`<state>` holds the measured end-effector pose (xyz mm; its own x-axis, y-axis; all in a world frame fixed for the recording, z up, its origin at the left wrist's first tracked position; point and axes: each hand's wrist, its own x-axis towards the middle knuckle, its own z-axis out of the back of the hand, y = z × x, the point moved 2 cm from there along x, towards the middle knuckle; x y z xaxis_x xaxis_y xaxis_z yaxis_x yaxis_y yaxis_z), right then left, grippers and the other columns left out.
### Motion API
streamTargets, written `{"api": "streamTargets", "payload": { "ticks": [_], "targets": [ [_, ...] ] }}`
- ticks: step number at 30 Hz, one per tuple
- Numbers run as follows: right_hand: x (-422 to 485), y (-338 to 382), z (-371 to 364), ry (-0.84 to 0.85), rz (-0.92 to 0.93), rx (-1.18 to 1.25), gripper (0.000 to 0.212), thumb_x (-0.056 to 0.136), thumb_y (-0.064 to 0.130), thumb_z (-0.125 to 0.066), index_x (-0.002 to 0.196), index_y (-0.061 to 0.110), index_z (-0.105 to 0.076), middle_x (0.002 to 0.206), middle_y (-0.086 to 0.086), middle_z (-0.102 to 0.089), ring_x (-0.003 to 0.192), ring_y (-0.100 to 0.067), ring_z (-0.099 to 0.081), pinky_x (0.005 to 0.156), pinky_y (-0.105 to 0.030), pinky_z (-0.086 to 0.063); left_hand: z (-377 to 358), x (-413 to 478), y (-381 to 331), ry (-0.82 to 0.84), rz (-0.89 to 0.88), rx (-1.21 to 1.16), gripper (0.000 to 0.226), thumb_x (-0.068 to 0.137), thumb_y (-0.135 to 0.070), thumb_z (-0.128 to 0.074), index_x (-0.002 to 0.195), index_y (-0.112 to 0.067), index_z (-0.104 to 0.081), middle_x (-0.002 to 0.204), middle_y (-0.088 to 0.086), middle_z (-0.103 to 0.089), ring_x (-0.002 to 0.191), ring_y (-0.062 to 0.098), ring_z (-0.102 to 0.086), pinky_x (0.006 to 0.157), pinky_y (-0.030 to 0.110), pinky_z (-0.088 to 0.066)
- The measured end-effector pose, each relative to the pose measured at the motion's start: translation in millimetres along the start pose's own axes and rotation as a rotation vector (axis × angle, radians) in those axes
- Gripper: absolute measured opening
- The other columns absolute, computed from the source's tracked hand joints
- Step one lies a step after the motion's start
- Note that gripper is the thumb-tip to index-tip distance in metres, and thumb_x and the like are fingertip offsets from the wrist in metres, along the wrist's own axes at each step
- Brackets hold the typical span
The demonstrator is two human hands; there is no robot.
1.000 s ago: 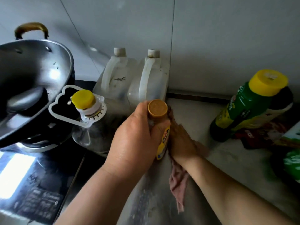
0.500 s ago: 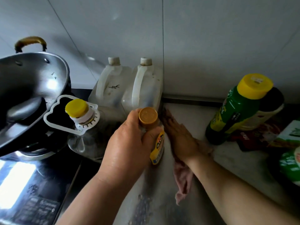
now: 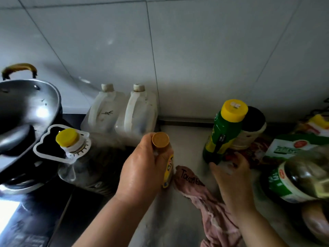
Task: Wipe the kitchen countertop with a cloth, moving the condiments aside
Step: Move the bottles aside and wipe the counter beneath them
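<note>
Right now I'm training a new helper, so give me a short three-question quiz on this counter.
1. True or false: the left hand grips the brown-capped bottle.
2. What lies on the counter between the hands? A: cloth. B: sponge. C: plate.
3. Fill in: the green bottle by the right hand has a ___ cap.
Key: 1 true; 2 A; 3 yellow.

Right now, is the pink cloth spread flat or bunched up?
Bunched up: the pink cloth lies as a crumpled, twisted strip on the countertop, not opened out flat.
</note>
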<state>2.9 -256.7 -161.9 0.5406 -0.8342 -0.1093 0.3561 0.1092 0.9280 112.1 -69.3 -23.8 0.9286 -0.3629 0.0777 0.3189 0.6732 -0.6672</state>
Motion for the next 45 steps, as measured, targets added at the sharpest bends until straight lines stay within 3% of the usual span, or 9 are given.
{"api": "streamTargets", "payload": {
  "ticks": [7,12,15,20,25,31,34,37,45],
  "targets": [
    [44.1,30.3,-17.5,0.016,0.014,-0.221,0.074,0.077,0.049,-0.072,0.136,0.019,-0.039,0.124,-0.003,-0.064,0.112,-0.026,-0.062,0.08,-0.033,-0.047,-7.1,6.0,-11.0,0.013,-0.017,0.038,0.028,0.085,-0.042,-0.06,0.105,-0.025,-0.051,0.084,-0.016,-0.053,0.089,0.019,-0.063,0.064,0.022,-0.035],
    [55.1,37.4,-21.6,0.026,0.099,-0.297,0.047,0.082,0.045,-0.069,0.12,0.022,-0.054,0.107,-0.005,-0.071,0.1,-0.031,-0.066,0.07,-0.033,-0.047,3.2,11.2,0.4,-0.039,0.06,0.007,0.031,0.084,-0.043,-0.061,0.105,-0.023,-0.05,0.075,-0.015,-0.054,0.087,0.022,-0.064,0.07,0.03,-0.047],
    [51.2,45.2,-40.1,0.097,0.17,-0.325,0.043,0.08,0.046,-0.07,0.114,0.022,-0.058,0.097,-0.002,-0.072,0.092,-0.03,-0.067,0.064,-0.03,-0.045,12.1,12.9,14.8,-0.11,0.137,-0.022,0.029,0.083,-0.044,-0.062,0.101,-0.025,-0.05,0.084,-0.002,-0.066,0.086,0.025,-0.065,0.075,0.04,-0.053],
    [45.8,69.9,-86.2,0.27,0.155,-0.269,0.051,0.079,0.051,-0.069,0.124,0.03,-0.057,0.107,0.005,-0.071,0.099,-0.02,-0.066,0.078,-0.033,-0.052,19.2,8.9,24.1,-0.152,0.195,-0.038,0.037,0.08,-0.043,-0.065,0.111,-0.024,-0.053,0.093,0.002,-0.069,0.09,0.025,-0.065,0.08,0.042,-0.053],
    [56.4,83.6,-130.9,0.318,0.192,-0.209,0.055,0.078,0.045,-0.072,0.127,0.026,-0.056,0.109,-0.001,-0.071,0.101,-0.027,-0.065,0.073,-0.032,-0.049,18.0,5.1,26.4,-0.146,0.191,-0.069,0.035,0.081,-0.043,-0.064,0.11,-0.027,-0.052,0.092,-0.003,-0.069,0.087,0.021,-0.066,0.078,0.043,-0.054],
    [67.6,58.5,-130.6,0.437,0.027,-0.113,0.084,0.079,0.035,-0.072,0.149,0.021,-0.029,0.145,-0.008,-0.048,0.128,-0.029,-0.051,0.103,-0.047,-0.045,15.4,6.0,24.4,-0.105,0.186,-0.063,0.033,0.082,-0.045,-0.062,0.108,-0.03,-0.05,0.092,-0.005,-0.067,0.087,0.018,-0.065,0.077,0.04,-0.054],
    [51.8,32.0,-101.9,0.436,-0.087,-0.014,0.06,0.083,0.02,-0.067,0.139,0.023,-0.043,0.14,-0.007,-0.052,0.113,-0.027,-0.061,0.095,-0.052,-0.051,11.4,7.0,16.2,-0.058,0.159,-0.053,0.027,0.081,-0.047,-0.063,0.101,-0.034,-0.05,0.087,-0.01,-0.067,0.083,0.014,-0.066,0.074,0.038,-0.054],
    [25.9,16.5,-74.4,0.525,-0.084,-0.054,0.038,0.085,0.004,-0.06,0.113,0.029,-0.06,0.116,0.008,-0.065,0.097,-0.012,-0.067,0.092,-0.042,-0.054,5.1,10.7,3.6,-0.032,0.091,-0.012,0.023,0.083,-0.046,-0.062,0.097,-0.035,-0.048,0.086,-0.015,-0.063,0.085,0.012,-0.065,0.072,0.034,-0.053],
    [6.4,17.7,-45.9,0.543,0.08,-0.208,0.025,0.092,0.02,-0.059,0.112,0.035,-0.058,0.107,0.021,-0.062,0.086,0.009,-0.06,0.074,-0.008,-0.044,-11.0,48.8,-15.0,-0.071,0.049,0.005,0.033,0.085,-0.039,-0.062,0.111,-0.022,-0.052,0.109,0.0,-0.065,0.099,0.023,-0.062,0.081,0.043,-0.054]
  ]
}}
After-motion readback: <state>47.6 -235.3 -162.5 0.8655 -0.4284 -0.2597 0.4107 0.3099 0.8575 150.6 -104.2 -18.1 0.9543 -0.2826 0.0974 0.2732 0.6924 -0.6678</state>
